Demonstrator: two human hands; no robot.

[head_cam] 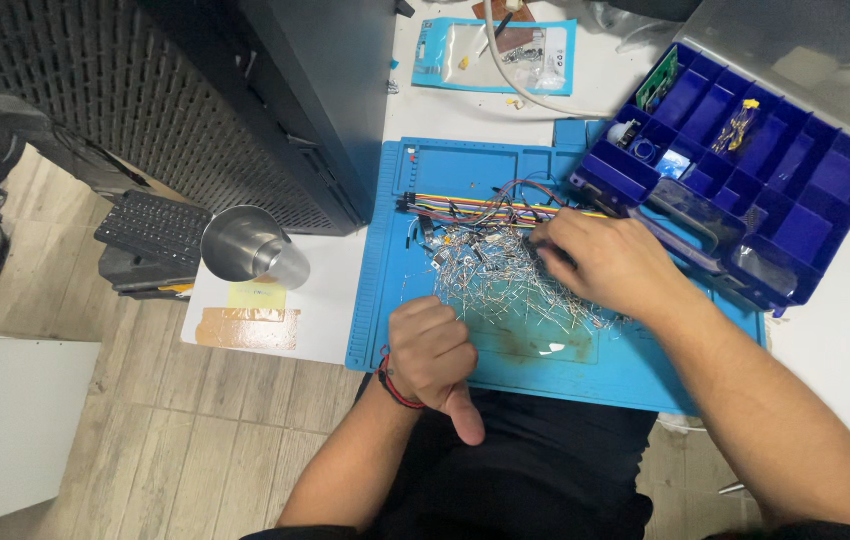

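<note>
A pile of small wire-legged electronic parts lies spread on a blue work mat. My right hand rests on the pile's right side, fingers curled down into the parts; what they pinch is hidden. My left hand is a closed fist at the mat's near edge, thumb pointing toward me, just left of the pile; I cannot see anything inside it. A bundle of coloured jumper wires lies across the mat beyond the pile.
A blue compartment box with small parts sits open at the right, its front edge over the mat. A metal cup stands on the white table's left corner. A dark computer case is behind it. A blue packet lies farther back.
</note>
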